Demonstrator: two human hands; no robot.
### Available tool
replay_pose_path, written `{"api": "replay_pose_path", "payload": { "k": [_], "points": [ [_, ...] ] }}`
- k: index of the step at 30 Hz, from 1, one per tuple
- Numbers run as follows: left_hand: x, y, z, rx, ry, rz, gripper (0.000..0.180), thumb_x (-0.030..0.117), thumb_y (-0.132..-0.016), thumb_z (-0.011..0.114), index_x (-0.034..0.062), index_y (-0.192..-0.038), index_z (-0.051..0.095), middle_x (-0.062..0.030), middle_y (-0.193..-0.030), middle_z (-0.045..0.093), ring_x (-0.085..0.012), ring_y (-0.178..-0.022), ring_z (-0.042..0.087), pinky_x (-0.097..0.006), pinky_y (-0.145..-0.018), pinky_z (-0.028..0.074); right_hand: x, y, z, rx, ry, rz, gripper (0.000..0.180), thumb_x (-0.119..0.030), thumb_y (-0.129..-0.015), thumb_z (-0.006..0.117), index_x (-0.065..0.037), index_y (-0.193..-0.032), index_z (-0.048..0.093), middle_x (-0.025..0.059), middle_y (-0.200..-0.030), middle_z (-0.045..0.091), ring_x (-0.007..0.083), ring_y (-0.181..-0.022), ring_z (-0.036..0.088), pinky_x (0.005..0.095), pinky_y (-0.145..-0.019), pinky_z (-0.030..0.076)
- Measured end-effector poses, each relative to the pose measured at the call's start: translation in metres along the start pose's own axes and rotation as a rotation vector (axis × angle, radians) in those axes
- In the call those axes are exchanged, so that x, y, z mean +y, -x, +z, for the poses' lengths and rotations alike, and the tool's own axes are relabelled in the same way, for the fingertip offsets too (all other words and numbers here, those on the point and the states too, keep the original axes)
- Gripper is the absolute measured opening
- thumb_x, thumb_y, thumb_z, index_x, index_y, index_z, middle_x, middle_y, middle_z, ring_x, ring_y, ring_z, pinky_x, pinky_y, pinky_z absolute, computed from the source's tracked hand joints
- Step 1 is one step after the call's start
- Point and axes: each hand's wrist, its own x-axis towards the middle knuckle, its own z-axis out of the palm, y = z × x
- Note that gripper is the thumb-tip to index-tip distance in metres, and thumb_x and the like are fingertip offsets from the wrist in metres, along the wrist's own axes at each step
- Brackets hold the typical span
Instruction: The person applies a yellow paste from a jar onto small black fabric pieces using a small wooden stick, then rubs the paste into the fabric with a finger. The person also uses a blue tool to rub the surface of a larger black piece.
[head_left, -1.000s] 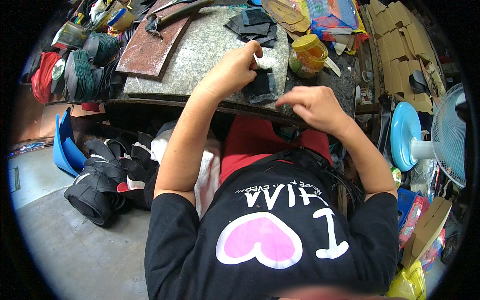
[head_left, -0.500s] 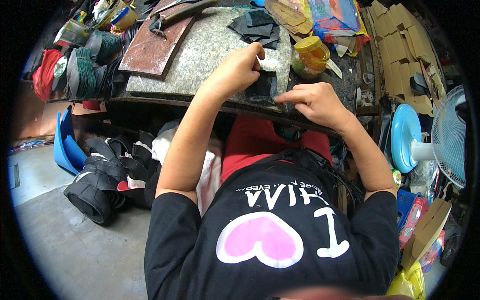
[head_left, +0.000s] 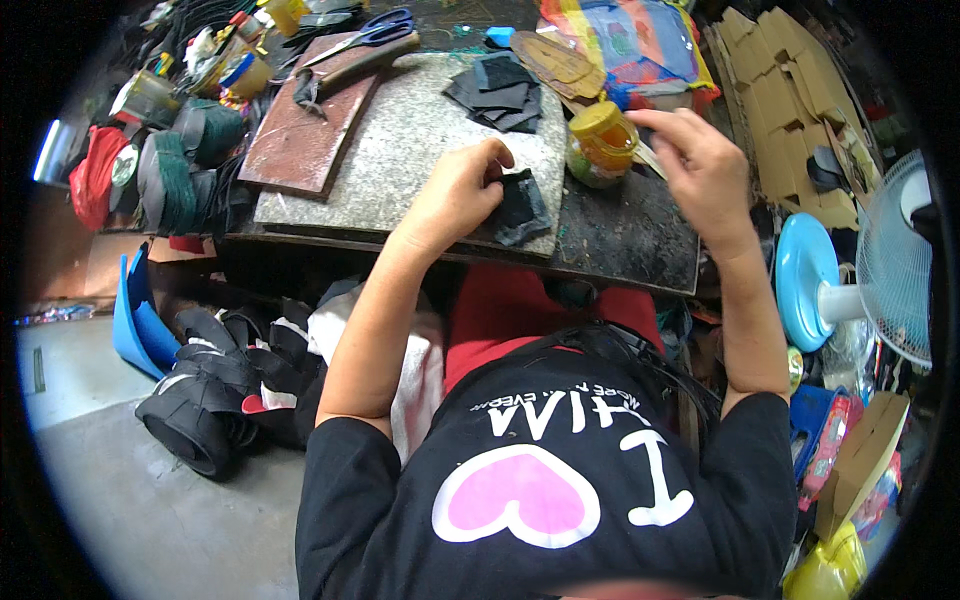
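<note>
My left hand [head_left: 457, 197] is curled at the left edge of a small black square piece [head_left: 521, 207], which lies on the front of a speckled grey slab. Its fingertips close on that edge, partly hidden by the hand. My right hand [head_left: 702, 165] is raised beside a jar with a yellow rim [head_left: 601, 146] and orange-yellow contents. The forefinger reaches toward the jar's top, and the thumb is apart from it. I see nothing held there. Beyond the square lies a stack of similar black pieces [head_left: 497, 95].
A hammer [head_left: 345, 72] and blue-handled scissors [head_left: 375, 32] lie on a reddish board [head_left: 310, 130] at the left of the slab [head_left: 400, 150]. Spools of dark green cord [head_left: 165, 160] stand farther left. A fan [head_left: 895, 260] and cardboard boxes [head_left: 790, 110] are at the right.
My right hand has left the black square's edge and moved up and right to beside the jar. My left hand has shifted slightly down and left in the picture, staying by the square.
</note>
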Motion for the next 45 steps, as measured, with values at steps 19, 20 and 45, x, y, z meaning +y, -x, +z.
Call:
{"api": "replay_pose_path", "payload": {
  "k": [19,20,45],
  "points": [
    [-0.023,-0.065,-0.02,0.437,-0.631,0.23,0.035,0.015,-0.087,0.07,0.0091,-0.121,0.065,-0.0121,-0.126,0.064,-0.035,-0.114,0.057,-0.043,-0.098,0.049,0.024,-0.004,0.006,-0.06,0.226,-0.064,0.027,-0.011,-0.083,0.066,-0.025,-0.102,0.079,-0.0019,-0.097,0.066,0.0198,-0.1,0.063,0.0342,-0.083,0.055],
    [-0.024,-0.076,-0.014,0.411,-0.68,0.205,0.041,0.017,-0.088,0.07,0.01,-0.128,0.063,-0.0125,-0.132,0.063,-0.0353,-0.117,0.057,-0.044,-0.1,0.049,0.024,-0.006,0.01,-0.062,0.252,-0.081,0.026,-0.012,-0.082,0.066,-0.026,-0.101,0.079,-0.002,-0.098,0.066,0.0195,-0.1,0.063,0.0339,-0.083,0.056],
    [0.001,0.01,0.002,0.49,0.042,-0.111,0.013,0.017,-0.089,0.069,0.0054,-0.096,0.068,-0.0151,-0.084,0.069,-0.0275,-0.072,0.069,-0.038,-0.071,0.055,-0.001,0.014,0.0,-0.065,0.157,-0.075,0.029,-0.001,-0.079,0.067,-0.018,-0.101,0.076,0.0002,-0.099,0.066,0.0242,-0.097,0.062,0.0382,-0.083,0.053]
  ]
}}
